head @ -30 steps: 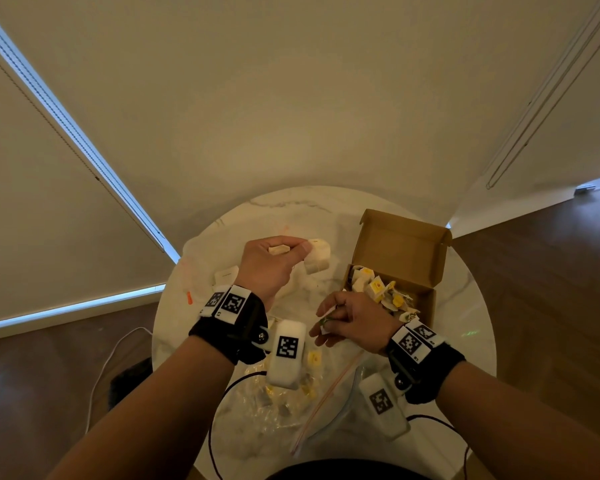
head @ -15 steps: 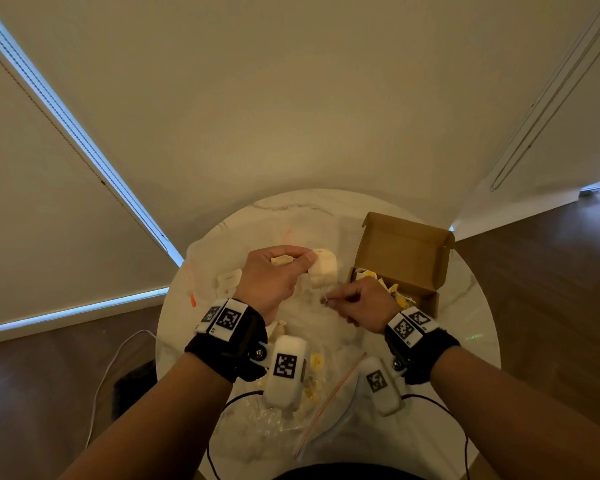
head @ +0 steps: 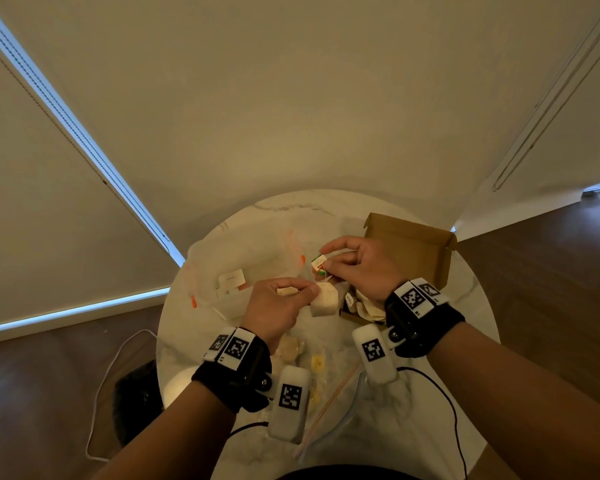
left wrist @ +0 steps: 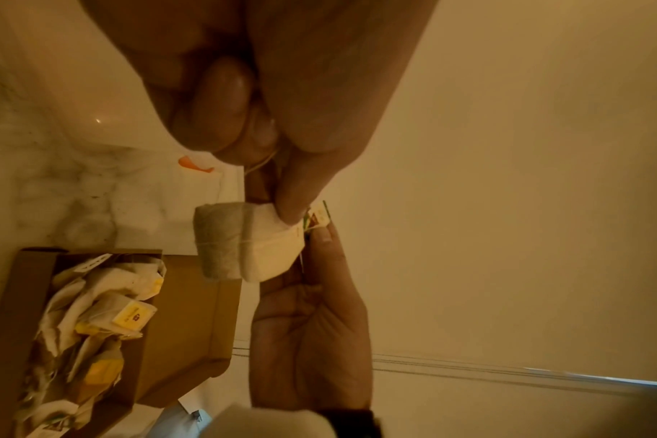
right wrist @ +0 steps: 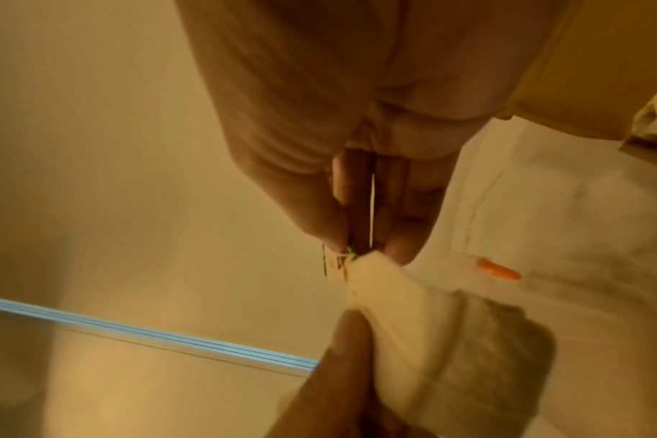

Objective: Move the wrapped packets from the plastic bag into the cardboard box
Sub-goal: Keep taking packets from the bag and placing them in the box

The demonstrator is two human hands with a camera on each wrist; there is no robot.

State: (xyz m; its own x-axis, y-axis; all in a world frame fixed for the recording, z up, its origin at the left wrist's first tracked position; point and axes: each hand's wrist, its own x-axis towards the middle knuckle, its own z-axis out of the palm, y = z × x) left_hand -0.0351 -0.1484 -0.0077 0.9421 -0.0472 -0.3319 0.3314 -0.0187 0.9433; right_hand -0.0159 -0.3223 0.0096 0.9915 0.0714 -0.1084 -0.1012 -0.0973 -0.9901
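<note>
Packets (left wrist: pixel 106 320) already crowd the cardboard box (head: pixel 413 244), more remain in the plastic bag (head: pixel 336 417), while the left hand (head: pixel 274 306) pinches a string-tied packet (head: pixel 324 301) and the right hand (head: pixel 364 268) pinches its tag (head: pixel 319 262).

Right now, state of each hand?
Left hand: closed, pinching the string-wrapped tea bag.
Right hand: closed, pinching the paper tag beside that tea bag.

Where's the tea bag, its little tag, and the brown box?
tea bag (left wrist: pixel 244 243), left wrist view, on its string-wrapped middle.
tag (head: pixel 319 263), head view, on its printed face.
cardboard box (head: pixel 413 251), head view, on its raised lid.
</note>
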